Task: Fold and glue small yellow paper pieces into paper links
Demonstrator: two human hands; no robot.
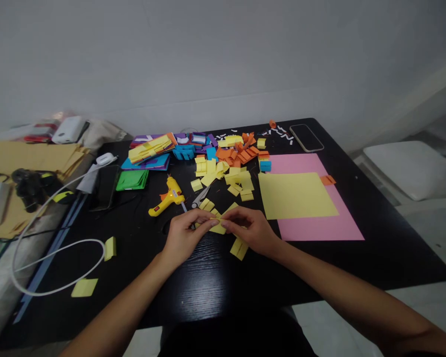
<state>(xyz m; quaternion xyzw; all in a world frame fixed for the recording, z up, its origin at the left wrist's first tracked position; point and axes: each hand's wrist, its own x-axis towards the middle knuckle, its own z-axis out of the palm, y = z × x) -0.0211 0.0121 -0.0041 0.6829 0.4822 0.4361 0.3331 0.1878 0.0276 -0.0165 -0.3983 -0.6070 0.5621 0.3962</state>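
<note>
Between my two hands, near the middle of the table, is a small yellow paper piece (218, 228). My left hand (186, 230) pinches its left side with thumb and fingertips. On the other side my right hand (250, 229) pinches it the same way, the two thumbs nearly touching. Folded yellow paper pieces (239, 248) lie under and beside my right hand. Just beyond my hands rest scissors (200, 197), partly covered by yellow pieces. A yellow glue gun (168, 197) lies beyond my left hand.
Orange folded papers (240, 153) and a stack of coloured papers (152, 151) lie at the back. A yellow sheet (299, 196) overlaps a pink sheet (319, 230) on the right. Phones (306, 138) and a white cable (18, 277) are also on the table. A white stool (412, 168) stands right.
</note>
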